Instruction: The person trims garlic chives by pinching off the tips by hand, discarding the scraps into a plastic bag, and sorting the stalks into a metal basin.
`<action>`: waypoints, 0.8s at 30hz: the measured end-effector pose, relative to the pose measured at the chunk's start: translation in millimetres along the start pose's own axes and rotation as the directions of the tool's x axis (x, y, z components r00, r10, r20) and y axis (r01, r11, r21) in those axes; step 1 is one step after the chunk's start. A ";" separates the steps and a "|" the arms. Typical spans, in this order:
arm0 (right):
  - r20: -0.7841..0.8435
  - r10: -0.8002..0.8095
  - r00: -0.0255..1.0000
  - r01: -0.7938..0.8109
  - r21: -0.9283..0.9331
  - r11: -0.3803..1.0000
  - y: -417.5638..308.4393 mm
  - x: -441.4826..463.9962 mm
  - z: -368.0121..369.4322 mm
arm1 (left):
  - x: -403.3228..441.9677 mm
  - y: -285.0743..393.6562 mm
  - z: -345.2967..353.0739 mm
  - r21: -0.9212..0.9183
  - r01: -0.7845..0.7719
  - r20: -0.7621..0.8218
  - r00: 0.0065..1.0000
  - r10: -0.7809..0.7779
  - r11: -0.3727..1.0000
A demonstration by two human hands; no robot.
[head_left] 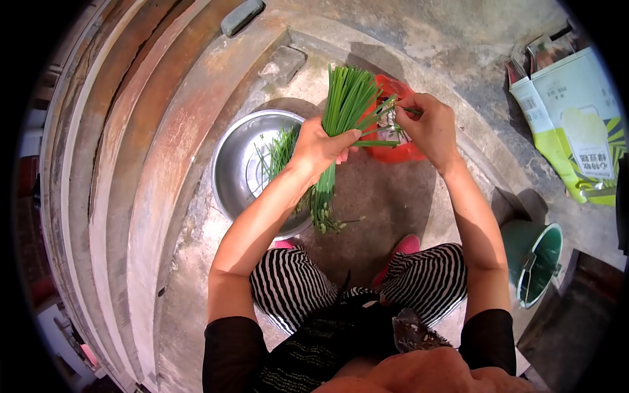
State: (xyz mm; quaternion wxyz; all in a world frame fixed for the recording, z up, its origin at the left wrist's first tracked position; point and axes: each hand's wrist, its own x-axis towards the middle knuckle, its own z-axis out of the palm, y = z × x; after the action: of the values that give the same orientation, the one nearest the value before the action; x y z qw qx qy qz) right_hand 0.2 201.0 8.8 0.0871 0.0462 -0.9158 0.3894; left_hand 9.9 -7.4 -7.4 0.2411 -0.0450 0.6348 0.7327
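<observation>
My left hand [322,145] is wrapped round a thick bunch of long green stalks [348,98], whose thin tips with small buds hang down below the wrist. A few stalks stick out sideways from the bunch toward the right. My right hand [427,124] is closed in a pinch at the ends of these stalks, on a green piece. Beneath and behind the hands lies a red plastic bag [397,154] with pale bits in it. To the left, a metal basin [226,171] holds more green stalks [283,152], partly hidden by my left forearm.
Curved concrete steps [177,131] rise on the left, with a grey stone [242,17] on one. A green bucket [512,252] lies tilted at the right. Above it is a white and green printed bag [570,118]. My knees and pink shoes are below.
</observation>
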 end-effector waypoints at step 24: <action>-0.020 -0.062 0.998 0.047 -0.432 0.901 41.8 6.4 -1.0 | -5.5 -4.5 -15.5 0.054 -0.030 -0.043 0.999 0.032 0.998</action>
State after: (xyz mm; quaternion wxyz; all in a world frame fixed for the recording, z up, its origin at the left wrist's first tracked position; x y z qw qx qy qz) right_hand -12.4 230.5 -18.7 0.1212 0.0450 -0.9760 0.1754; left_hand 12.9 -23.4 -12.4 0.2168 -0.0449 0.6600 0.7179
